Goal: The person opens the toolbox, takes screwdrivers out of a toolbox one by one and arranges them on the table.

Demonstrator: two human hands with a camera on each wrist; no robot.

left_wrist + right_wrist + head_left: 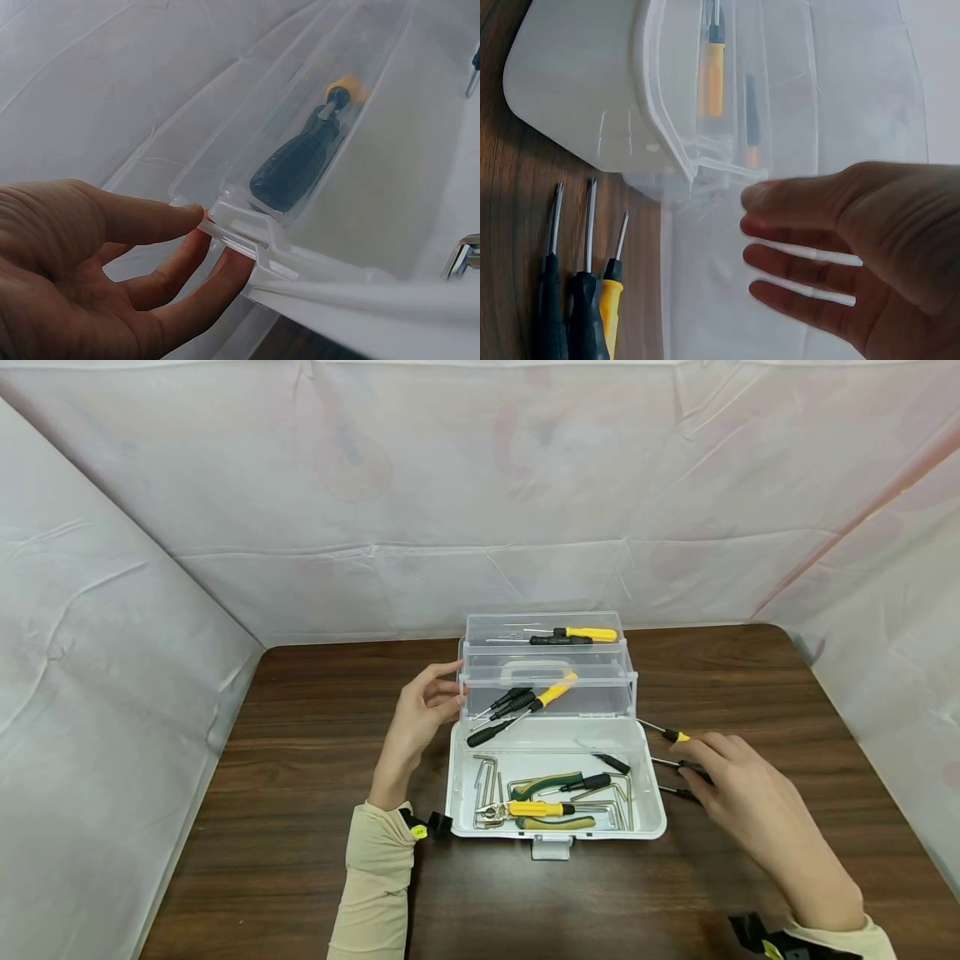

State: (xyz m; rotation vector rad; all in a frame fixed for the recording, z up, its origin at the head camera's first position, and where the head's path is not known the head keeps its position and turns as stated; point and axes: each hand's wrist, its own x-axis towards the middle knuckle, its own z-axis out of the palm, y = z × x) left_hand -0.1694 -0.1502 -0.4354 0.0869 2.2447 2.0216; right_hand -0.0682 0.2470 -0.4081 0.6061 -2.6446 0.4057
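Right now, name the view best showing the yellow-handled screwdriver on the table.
Right wrist: the screwdriver is unobstructed, though cropped below. Head: the right hand hides part of its handle. Left wrist: not shown.

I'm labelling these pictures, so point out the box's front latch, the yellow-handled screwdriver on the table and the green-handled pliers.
Front latch (551, 849): head view, middle of its tab.
Yellow-handled screwdriver (610, 313): right wrist view, the handle.
Green-handled pliers (557, 824): head view, lower grip.

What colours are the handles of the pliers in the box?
Green and dull yellow; the pliers' handles show best in the head view.
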